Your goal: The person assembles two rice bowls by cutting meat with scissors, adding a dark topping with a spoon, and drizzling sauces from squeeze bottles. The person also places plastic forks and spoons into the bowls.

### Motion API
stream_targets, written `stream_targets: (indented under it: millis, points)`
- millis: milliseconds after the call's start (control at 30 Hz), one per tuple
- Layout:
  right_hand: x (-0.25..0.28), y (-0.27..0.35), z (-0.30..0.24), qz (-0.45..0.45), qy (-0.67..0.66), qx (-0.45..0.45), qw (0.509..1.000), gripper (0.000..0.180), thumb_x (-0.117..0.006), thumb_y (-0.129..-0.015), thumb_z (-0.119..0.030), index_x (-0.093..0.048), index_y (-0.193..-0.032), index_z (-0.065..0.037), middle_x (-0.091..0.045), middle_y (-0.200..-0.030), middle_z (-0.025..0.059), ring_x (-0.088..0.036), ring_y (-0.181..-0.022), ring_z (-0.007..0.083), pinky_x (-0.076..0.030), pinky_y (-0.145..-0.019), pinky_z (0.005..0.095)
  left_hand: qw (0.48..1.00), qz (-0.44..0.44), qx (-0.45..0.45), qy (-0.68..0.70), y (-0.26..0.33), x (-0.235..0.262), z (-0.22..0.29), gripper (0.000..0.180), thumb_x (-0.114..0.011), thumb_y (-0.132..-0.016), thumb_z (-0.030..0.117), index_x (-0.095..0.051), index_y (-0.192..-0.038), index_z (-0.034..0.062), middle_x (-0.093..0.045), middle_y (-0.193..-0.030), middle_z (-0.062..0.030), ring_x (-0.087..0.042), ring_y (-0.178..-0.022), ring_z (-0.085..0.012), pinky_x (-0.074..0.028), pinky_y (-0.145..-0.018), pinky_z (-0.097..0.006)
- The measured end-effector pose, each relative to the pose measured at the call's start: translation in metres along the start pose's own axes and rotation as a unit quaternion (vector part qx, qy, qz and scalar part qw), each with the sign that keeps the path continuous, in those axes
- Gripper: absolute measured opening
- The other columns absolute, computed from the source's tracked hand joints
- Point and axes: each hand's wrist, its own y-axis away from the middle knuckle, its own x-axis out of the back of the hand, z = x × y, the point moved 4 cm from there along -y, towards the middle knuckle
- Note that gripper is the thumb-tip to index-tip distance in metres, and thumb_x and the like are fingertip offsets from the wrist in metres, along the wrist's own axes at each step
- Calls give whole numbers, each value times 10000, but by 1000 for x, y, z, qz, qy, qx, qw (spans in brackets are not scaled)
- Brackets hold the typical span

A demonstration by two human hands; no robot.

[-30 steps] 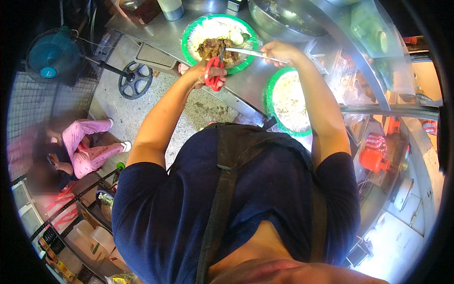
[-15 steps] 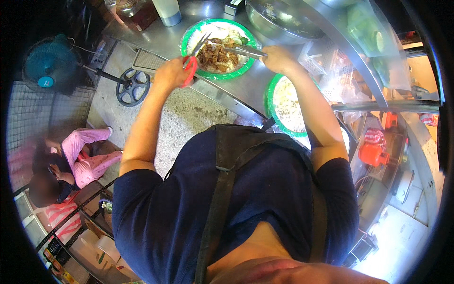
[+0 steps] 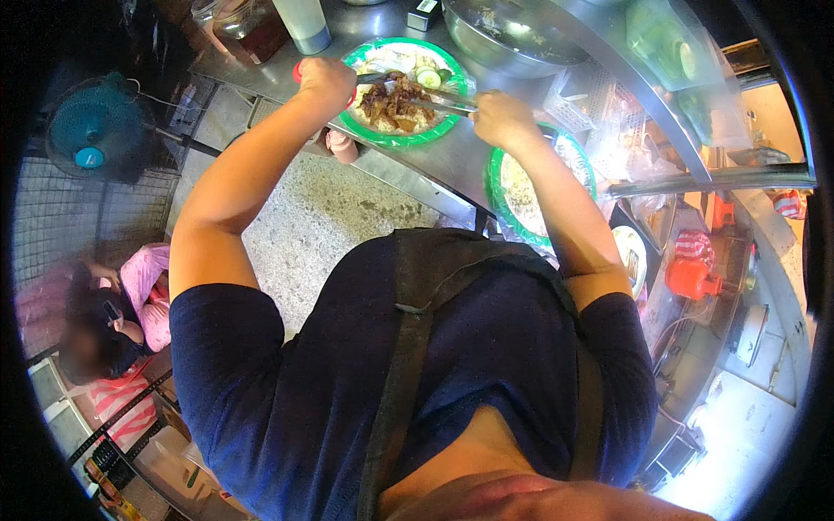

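Left hand: your left hand (image 3: 326, 80) sits at about 11 o'clock in the view, fingers curled tight around the red handles of a pair of scissors (image 3: 369, 80). The blades reach toward 3 o'clock, over the near plate's rim and onto the food.
Right hand: your right hand (image 3: 499, 117) is near 12 o'clock, closed into a fist around metal tongs (image 3: 434, 102). The tong tips point toward 9 o'clock and meet the meat.
Meat: the brown meat pieces (image 3: 395, 102) lie in the middle of the plate, between your two hands, with the scissor blades and the tong tips both at them. Whether the tongs actually pinch a piece, you cannot tell from here.
Plate in hand: the green-rimmed plate (image 3: 375, 135) rests on the steel counter (image 3: 443, 161) at 12 o'clock; pale cucumber slices (image 3: 426, 76) sit at its 1 o'clock edge.
Second plate: another green-rimmed plate (image 3: 495, 187) with rice lies just at 4 o'clock of the first, partly under your right forearm.
Counter beyond: a large steel bowl (image 3: 512, 39) stands at 1 o'clock of the plate, and a pale cup (image 3: 304, 22) at 10 o'clock.
Floor side: a teal fan (image 3: 91, 130) stands far out at 9 o'clock, and a person in pink (image 3: 130, 304) sits at 8 o'clock, well apart from your hands.
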Motion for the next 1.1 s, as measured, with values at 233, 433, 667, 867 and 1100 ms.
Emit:
stream_targets:
  millis: [233,433,667,867,1100]
  points:
    - [-8,3,-18,14,-41,2,999,251,-532,-781,-117,-693,-928,8,-674,-985,203,-658,-932,348,-528,-796,443,993,0,-18,117,23,-2,-42,222,-642,-759,177,-681,-874,-9,-697,-806,-169,-703,-783,-250,-542,-598,-386]
    - [-5,7,-17,-7,-52,-4,999,247,-548,-761,-113,-694,-915,12,-664,-1007,223,-654,-943,354,-524,-809,437,881,-289,-83,366,27,-29,-14,386,-712,-682,336,-655,-728,-43,-614,-595,-143,-607,-566,-248,-480,-543,-391]
    - [4,61,25,35,-60,2,998,260,-569,-851,-204,-627,-1011,-8,-631,-1041,201,-602,-990,381,-489,-835,457,968,-152,-87,178,42,-28,-32,453,-730,-668,413,-651,-733,-28,-623,-676,-226,-608,-596,-334,-452,-583,-435]
    - [8,182,114,105,-180,-10,978,287,-551,-856,-197,-620,-1086,-41,-616,-1051,208,-612,-948,387,-484,-822,467,962,12,15,274,72,2,13,448,-711,-738,414,-655,-802,-25,-619,-700,-249,-636,-645,-342,-454,-610,-450]
    - [-33,369,289,151,-246,-271,918,236,-574,-836,-222,-667,-995,-74,-654,-921,208,-620,-899,390,-479,-784,472,817,-159,-63,551,117,83,193,339,-759,-786,304,-660,-891,-3,-575,-644,-13,-519,-546,-87,-407,-477,-250]
